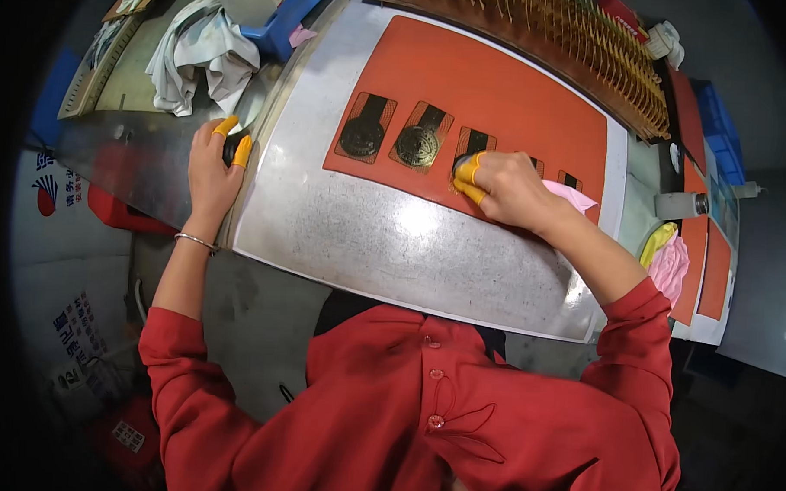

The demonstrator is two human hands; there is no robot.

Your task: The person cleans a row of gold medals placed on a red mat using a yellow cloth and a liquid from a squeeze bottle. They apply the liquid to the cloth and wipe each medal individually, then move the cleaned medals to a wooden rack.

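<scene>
My right hand (509,191), with yellow finger covers, is closed, its fingertips pressed down at a dark, patterned metal plate (477,141) on an orange-red mat (502,85). What it grips is mostly hidden; a dark rounded edge shows at the fingertips. A pink cloth (570,196) sticks out beside that hand's heel. Two more dark plates with round gold-toned designs, one plate (360,133) and another plate (416,144), lie to the left; smaller ones are partly covered on the right. My left hand (214,170), also with yellow covers, pinches a dark thing at the work surface's left edge.
The mat lies on a grey metal board (350,235). A rack of gold-coloured hooks or wires (556,43) runs along the back. White cloths (205,53) and a blue bin (288,21) are at back left; a pink cloth (668,268) and a grey cylinder (681,204) at right.
</scene>
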